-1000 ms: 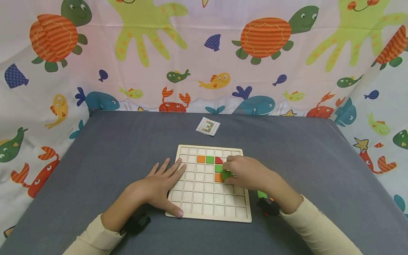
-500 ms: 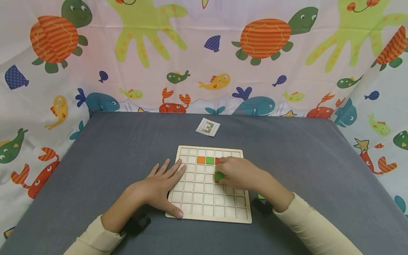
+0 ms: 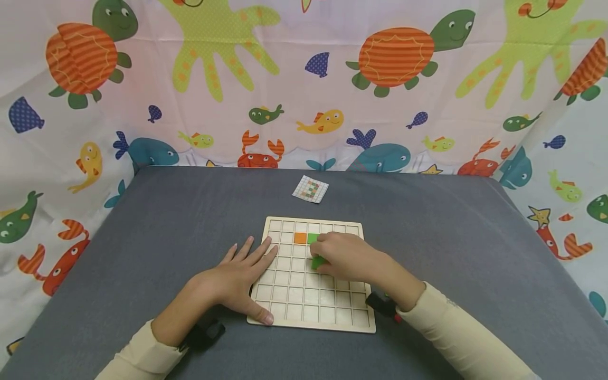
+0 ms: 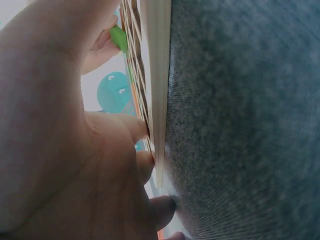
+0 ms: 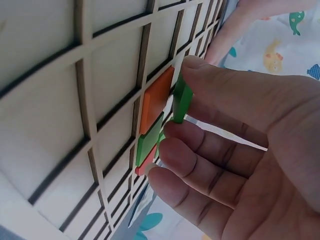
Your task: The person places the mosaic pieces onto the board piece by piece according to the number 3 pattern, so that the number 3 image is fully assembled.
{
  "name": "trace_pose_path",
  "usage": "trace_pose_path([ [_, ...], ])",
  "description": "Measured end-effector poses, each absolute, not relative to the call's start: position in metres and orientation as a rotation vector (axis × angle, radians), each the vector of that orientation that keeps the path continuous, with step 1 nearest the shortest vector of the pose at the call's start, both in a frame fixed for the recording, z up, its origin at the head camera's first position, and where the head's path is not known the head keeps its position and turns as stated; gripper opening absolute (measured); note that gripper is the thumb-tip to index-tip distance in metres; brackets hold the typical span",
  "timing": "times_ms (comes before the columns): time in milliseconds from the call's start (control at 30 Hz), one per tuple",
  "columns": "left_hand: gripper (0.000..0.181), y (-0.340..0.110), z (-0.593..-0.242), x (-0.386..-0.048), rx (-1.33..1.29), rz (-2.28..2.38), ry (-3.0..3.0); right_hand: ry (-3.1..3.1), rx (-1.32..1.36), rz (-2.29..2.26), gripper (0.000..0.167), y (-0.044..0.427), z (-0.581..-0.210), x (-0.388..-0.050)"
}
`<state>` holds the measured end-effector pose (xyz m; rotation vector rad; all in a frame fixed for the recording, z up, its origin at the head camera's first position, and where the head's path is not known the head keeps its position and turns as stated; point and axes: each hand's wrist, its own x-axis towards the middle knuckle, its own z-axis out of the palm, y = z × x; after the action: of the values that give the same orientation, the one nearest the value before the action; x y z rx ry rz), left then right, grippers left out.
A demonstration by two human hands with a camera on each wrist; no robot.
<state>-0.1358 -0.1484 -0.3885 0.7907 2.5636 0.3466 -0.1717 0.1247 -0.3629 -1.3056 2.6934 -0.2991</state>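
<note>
A wooden grid board [image 3: 311,311] lies on the grey table. My left hand [image 3: 233,285] rests spread on its left edge, thumb at the near corner; the left wrist view shows its fingers [image 4: 145,165] along the rim. Between thumb and fingers my right hand [image 3: 349,256] pinches a green square tile [image 5: 182,97], held on edge just above the grid. Beside that tile, an orange tile [image 5: 156,100], a green tile [image 5: 148,141] and a red tile [image 5: 146,162] sit in cells. In the head view an orange tile [image 3: 300,238] and a green tile [image 3: 312,238] show in an upper row.
A small pattern card [image 3: 310,189] with coloured squares lies beyond the board. A printed cloth [image 3: 313,95] with sea animals hangs behind and at the sides. Dark wrist cameras sit under both wrists, the right one [image 3: 381,303] over the board's right edge.
My right hand has moved left across the board with the green tile, now covering the red tile and the column below it. My left hand stays in place.
</note>
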Motion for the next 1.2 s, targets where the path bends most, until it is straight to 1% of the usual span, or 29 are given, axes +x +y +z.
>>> trace_pose_path([
  [767,0.137,-0.149,-0.389,-0.136,0.785,0.347,2.559,2.701,-1.333,-0.289,0.017,0.115,-0.371,-0.171],
  [1200,0.137,-0.148,-0.389,-0.136,0.791,0.340,2.562,2.664,-1.287,-0.348,0.025,0.114,-0.373,-0.175],
])
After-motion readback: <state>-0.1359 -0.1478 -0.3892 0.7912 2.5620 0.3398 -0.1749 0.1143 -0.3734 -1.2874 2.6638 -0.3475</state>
